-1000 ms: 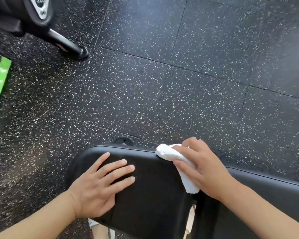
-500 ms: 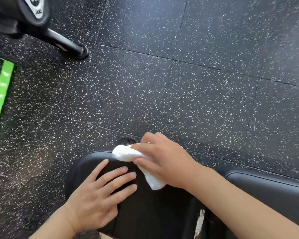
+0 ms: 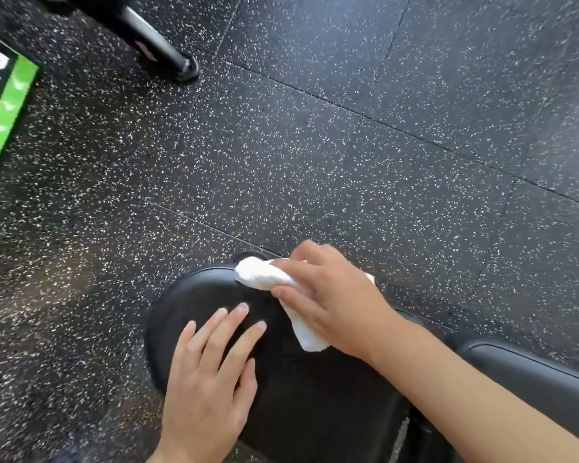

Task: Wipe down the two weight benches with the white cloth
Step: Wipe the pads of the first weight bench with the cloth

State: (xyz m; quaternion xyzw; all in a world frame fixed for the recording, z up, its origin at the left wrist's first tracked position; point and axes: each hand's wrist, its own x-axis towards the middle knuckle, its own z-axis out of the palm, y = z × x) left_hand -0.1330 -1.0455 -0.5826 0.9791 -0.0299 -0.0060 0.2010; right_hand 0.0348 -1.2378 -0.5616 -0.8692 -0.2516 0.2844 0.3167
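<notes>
A black padded weight bench seat (image 3: 194, 305) fills the lower middle of the view, with its longer back pad (image 3: 528, 379) running off to the right. My right hand (image 3: 335, 302) grips the bunched white cloth (image 3: 261, 277) and holds it against the seat's far edge. A tail of the cloth hangs out below my palm. My left hand (image 3: 211, 379) rests flat on the seat pad, fingers straight and spread. Only this one bench is in view.
Black speckled rubber floor tiles (image 3: 315, 145) surround the bench. A black machine leg (image 3: 161, 48) with a round foot stands at the top left. A green and black mat (image 3: 4, 108) lies at the left edge.
My right hand slid the cloth leftward along the seat's far edge, from near the gap between the pads to the rounded end. My left hand stayed flat on the pad.
</notes>
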